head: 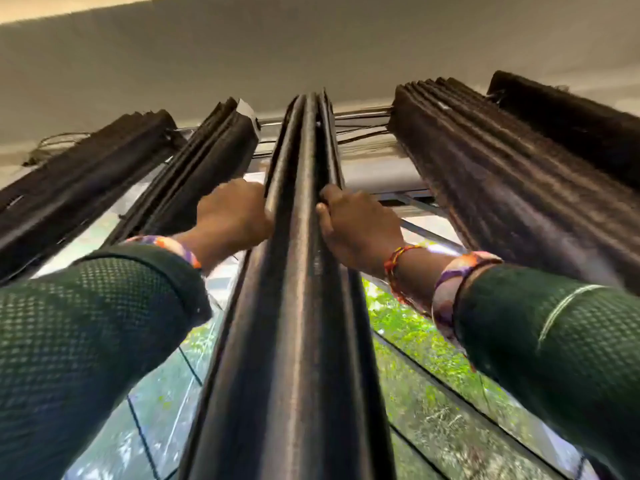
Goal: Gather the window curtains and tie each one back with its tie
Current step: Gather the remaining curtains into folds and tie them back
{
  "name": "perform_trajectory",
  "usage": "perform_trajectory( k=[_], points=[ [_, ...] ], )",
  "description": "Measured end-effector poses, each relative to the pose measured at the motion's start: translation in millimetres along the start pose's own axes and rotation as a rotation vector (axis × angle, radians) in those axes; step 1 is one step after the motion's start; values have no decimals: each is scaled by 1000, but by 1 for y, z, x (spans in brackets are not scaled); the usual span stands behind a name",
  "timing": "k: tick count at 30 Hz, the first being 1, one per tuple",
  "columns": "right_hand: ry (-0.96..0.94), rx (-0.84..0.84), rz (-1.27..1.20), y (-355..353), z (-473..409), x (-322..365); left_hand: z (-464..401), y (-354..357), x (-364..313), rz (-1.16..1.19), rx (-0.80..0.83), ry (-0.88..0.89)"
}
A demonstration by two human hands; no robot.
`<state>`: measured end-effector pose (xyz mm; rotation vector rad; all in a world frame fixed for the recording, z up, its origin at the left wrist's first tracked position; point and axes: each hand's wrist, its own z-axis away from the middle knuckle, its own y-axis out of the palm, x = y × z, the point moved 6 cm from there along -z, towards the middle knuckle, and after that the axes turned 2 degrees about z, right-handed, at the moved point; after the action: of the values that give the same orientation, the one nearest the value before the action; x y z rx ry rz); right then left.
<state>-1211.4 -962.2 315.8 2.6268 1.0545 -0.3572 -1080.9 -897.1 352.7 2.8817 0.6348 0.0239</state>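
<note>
The gathered middle curtain (304, 237), its long axis vertical, is being clasped between the left hand (232, 216) and right hand (356, 226), both grips clamped on its folds; no tie is visible.

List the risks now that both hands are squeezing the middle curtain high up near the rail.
1. The left hand and right hand grip the middle curtain near the rail; a hard tug might strain its hangers.
2. No tie is visible, so freeing a hand to fetch one could let the pleats spread.
</note>
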Motion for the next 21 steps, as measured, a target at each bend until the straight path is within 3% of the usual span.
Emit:
perform_trajectory(
  k=[6, 11, 14, 18, 21],
  points=[
    [55, 20, -66, 20, -13, 53, 26, 35, 40, 194, 272, 53],
    [-2, 246, 199, 48, -3, 73, 54, 53, 43, 238, 336, 28],
    [21, 398, 189, 59, 17, 78, 78, 65, 45, 340, 371, -31],
    [49, 436, 156, 66, 62, 91, 132, 73, 42, 604, 433, -58],
    [-8, 452, 219, 66, 105, 104, 187, 85, 48, 557, 528, -147]
  ],
)
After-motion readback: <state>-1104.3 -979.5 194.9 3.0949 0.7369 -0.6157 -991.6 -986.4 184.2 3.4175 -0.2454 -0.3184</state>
